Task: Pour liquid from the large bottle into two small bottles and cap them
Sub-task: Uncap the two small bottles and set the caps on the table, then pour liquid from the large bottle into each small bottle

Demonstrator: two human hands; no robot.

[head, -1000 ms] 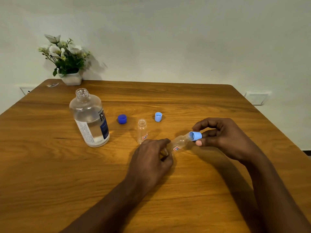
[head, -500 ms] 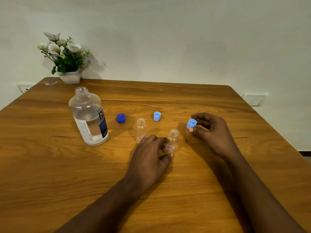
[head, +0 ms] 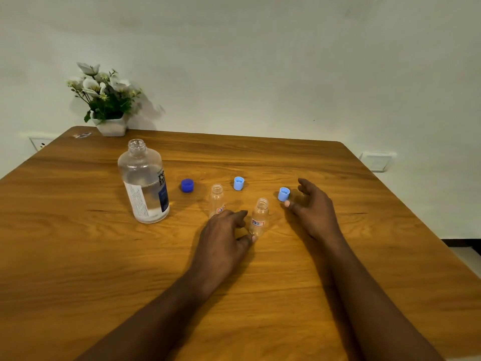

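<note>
Left hand (head: 223, 238) relaxed, thumb touching the small clear plastic bottle (head: 259, 217) on the wooden bench (head: 78, 256); right hand (head: 312, 209) empty, light-blue plastic cap (head: 283, 194) at its 10 o'clock; large clear bottle (head: 144, 183) further at 10 o'clock; they should probably pour slowly, narrow neck.

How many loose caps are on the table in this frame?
3. A dark blue cap right of the large bottle; a light blue cap right of the farther small bottle; another light blue cap beside the right hand. None seems hidden.
</note>
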